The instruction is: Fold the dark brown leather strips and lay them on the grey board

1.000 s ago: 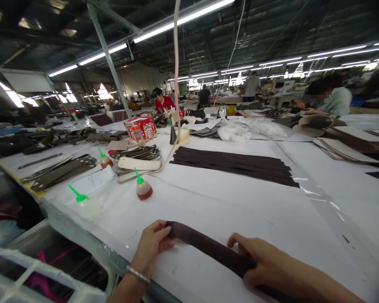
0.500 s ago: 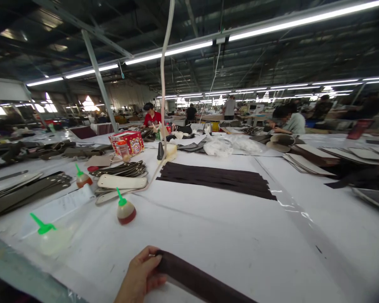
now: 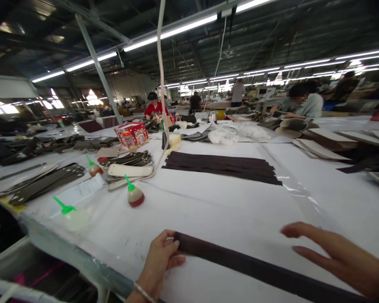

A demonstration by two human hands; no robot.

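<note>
A long dark brown strip point(image 3: 259, 269) lies flat on the white table point(image 3: 214, 214) near its front edge. My left hand point(image 3: 159, 263) pinches the strip's left end, thumb and fingers closed on it. My right hand point(image 3: 334, 256) hovers above the table at the lower right with its fingers stretched out, holding nothing, just beyond the strip. A row of similar dark strips point(image 3: 222, 166) lies side by side in the middle of the table.
Squeeze bottles with green nozzles stand at the left: point(image 3: 134, 195), point(image 3: 70, 214), point(image 3: 94, 168). Stacked strap pieces point(image 3: 129, 164), a red box point(image 3: 132, 132) and a hanging hose point(image 3: 161, 71) lie beyond. Other people work at far tables point(image 3: 298, 103).
My right hand has come off the strip and reappears open at the lower right. The strip now lies stretched flat. The camera view shifted up, then back down.
</note>
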